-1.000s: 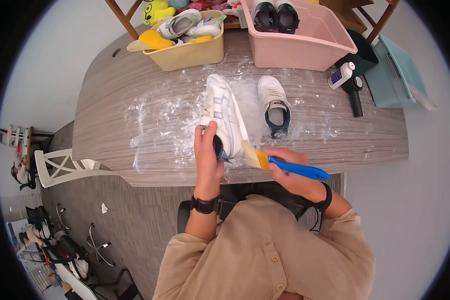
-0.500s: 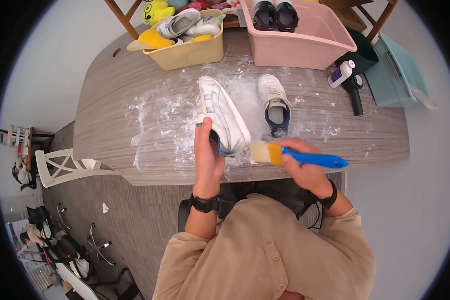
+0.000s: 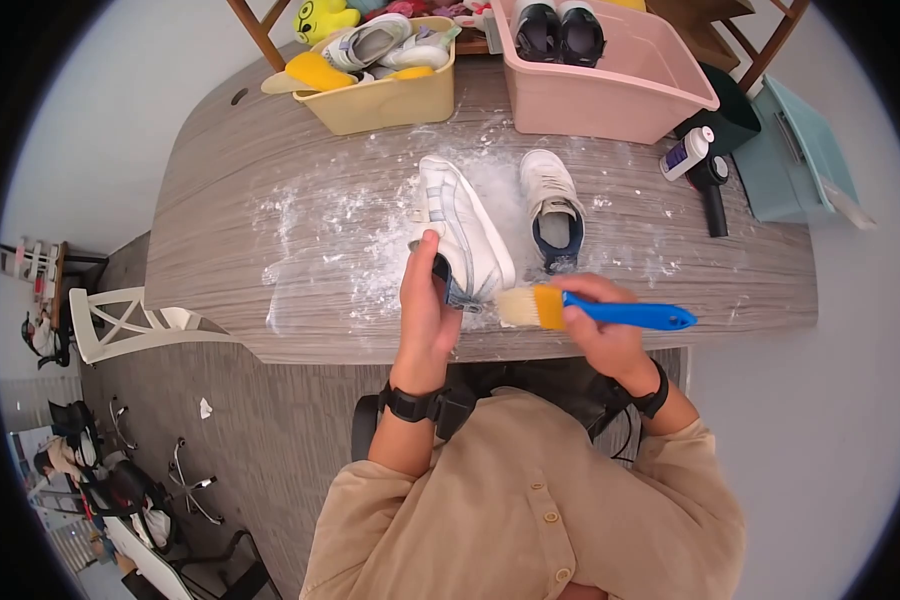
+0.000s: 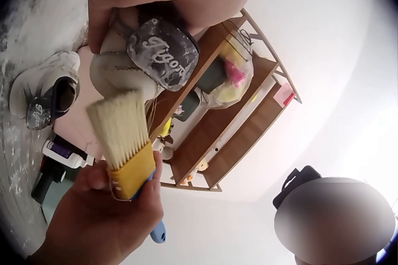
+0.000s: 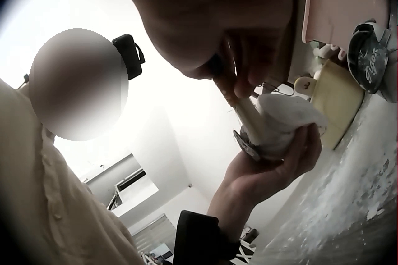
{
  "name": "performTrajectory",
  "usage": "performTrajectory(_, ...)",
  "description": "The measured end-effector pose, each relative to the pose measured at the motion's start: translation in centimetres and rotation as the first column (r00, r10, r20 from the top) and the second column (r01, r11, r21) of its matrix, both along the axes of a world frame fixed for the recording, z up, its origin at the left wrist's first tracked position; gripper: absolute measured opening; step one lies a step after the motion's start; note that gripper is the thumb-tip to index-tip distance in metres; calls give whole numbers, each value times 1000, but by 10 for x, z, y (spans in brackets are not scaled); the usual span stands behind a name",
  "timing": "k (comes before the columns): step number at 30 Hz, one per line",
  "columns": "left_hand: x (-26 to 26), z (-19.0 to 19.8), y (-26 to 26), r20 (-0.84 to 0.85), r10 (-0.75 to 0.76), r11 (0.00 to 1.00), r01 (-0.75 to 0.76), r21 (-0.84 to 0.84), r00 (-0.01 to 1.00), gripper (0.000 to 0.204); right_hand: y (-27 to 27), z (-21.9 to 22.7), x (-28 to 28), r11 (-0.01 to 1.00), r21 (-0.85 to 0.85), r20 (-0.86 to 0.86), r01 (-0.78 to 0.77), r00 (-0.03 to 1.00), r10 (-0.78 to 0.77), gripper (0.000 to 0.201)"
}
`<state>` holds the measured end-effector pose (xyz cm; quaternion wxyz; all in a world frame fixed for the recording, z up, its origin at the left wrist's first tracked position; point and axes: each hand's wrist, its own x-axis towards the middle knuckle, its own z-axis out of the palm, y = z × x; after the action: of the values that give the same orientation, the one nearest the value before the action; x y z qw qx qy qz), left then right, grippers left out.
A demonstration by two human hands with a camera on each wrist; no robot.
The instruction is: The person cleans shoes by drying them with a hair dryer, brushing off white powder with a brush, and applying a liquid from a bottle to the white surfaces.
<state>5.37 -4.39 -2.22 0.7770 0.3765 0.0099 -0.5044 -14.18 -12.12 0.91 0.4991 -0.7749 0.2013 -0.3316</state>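
Two heels (image 4: 163, 57) read roughly "Tigor". Fingers (image 3: 426, 255) of the left hand (image 3: 428, 315) grip one white shoe (image 3: 465, 230) over the tabletop (image 3: 230, 230), near another shoe (image 3: 550, 190); those of the right hand (image 3: 615, 345) clasp a blue-handled brush (image 3: 620, 314) close by.

"Tigor", seemingly, on held shoe's heel (image 4: 163, 55) and other shoe's heel (image 4: 39, 113).

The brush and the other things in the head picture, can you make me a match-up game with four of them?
1. Brush
2. White bottle
3. White smudges
4. Shirt

A. Spread over the tabletop
B. Tan, with buttons
C. Gripped by the right hand
D. Beside the black tool

Pairs: 1-C, 2-D, 3-A, 4-B
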Motion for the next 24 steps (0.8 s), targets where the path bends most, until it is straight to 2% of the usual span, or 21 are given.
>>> performTrajectory(3, -1, -4, -1, 27, -11, 1000, 11, -2, 1000, 45, 1, 1, 2, 983, 171, 135, 66, 987, -90, 31)
performTrajectory(6, -8, 8, -2, 105, 30, 999, -31, 12, 994, 47, 0, -2, 4, 965, 259, 219, 39, 971, -98, 34)
performTrajectory(10, -8, 7, 2, 210, 30, 999, -26, -23, 977, 55, -1, -8, 4, 962, 271, 240, 40, 965, -107, 38)
performTrajectory(13, -3, -2, 5, 132, -77, 984, 96, -150, 988, 60, -3, -11, 8, 963, 257, 267, 85, 951, -155, 40)
performTrajectory(16, -13, 19, 19, 228, -170, 961, 213, -179, 959, 87, -4, -14, 7, 942, 326, 300, 83, 936, -186, 42)
performTrajectory(19, -13, 8, 19, 481, -156, 931, 291, -219, 862, 107, -5, -4, 5, 907, 420, 344, 26, 920, -186, 44)
performTrajectory(22, -18, 19, 17, 629, -136, 943, 294, -154, 766, 119, -2, 2, 5, 903, 425, 331, 59, 919, -215, 45)
performTrajectory(24, -23, 23, 15, 644, -113, 948, 277, -159, 757, 117, -3, 2, 4, 904, 419, 304, 87, 924, -230, 47)
